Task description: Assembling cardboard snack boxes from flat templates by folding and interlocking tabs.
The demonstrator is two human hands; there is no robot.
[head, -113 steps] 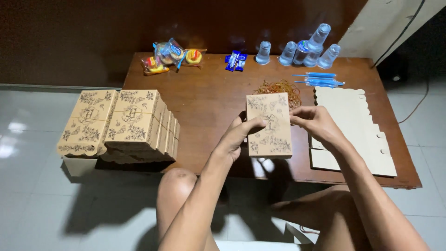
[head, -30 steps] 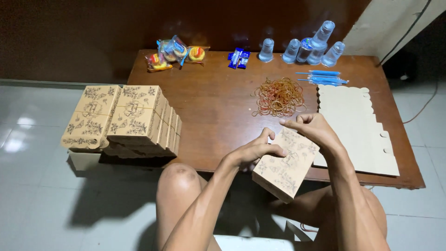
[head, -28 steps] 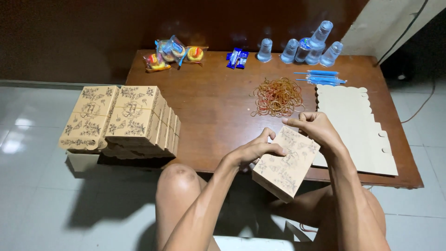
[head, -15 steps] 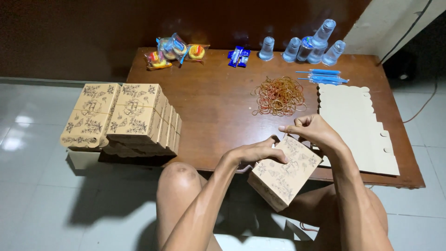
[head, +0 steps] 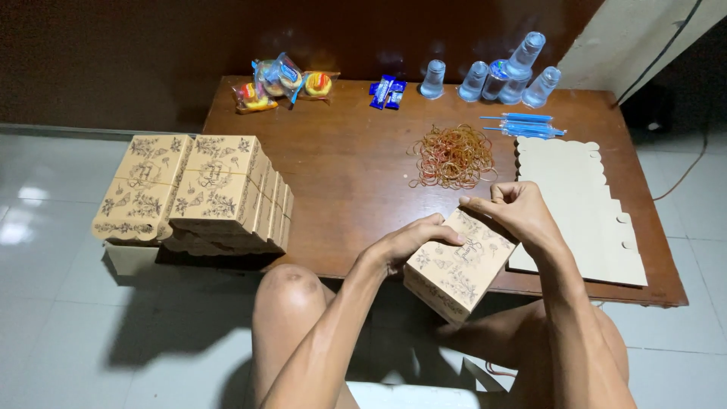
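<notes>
Holding a folded box (head: pixel 458 265) with both hands, out past the near edge of the worktop (head: pixel 341 174), roughly above the knees. Tan cardboard with a dark floral print, tilted so one corner points down.

Left hand (head: pixel 409 241) on the box's upper-left edge, fingers (head: pixel 439 231) curled over the top face, thumb tucked out of sight. Right hand (head: pixel 515 212) at the far top corner, fingers (head: pixel 477 204) pinched narrow on the edge there, maybe on a flap, can't really tell. So box sits between the two hands, mostly below and in front of the fingertips, gripped from both ends.

Around it:
- pile of rubber bands (head: pixel 453 155) on the worktop just beyond the box, not touching
- stack of flat die-cut blanks (head: pixel 583 212) on the right, scalloped edge, right wrist just beside it
- blue straws (head: pixel 526 125) behind the blanks
- sealed water cups (head: pixel 500 76) along the back edge
- small blue packets (head: pixel 386 92) and wrapped snacks (head: pixel 284 79) back left
- finished boxes (head: pixel 201 193) stacked off the left end of the worktop, well apart from the hands, resting on something low over the tiled floor (head: pixel 53 303)
</notes>
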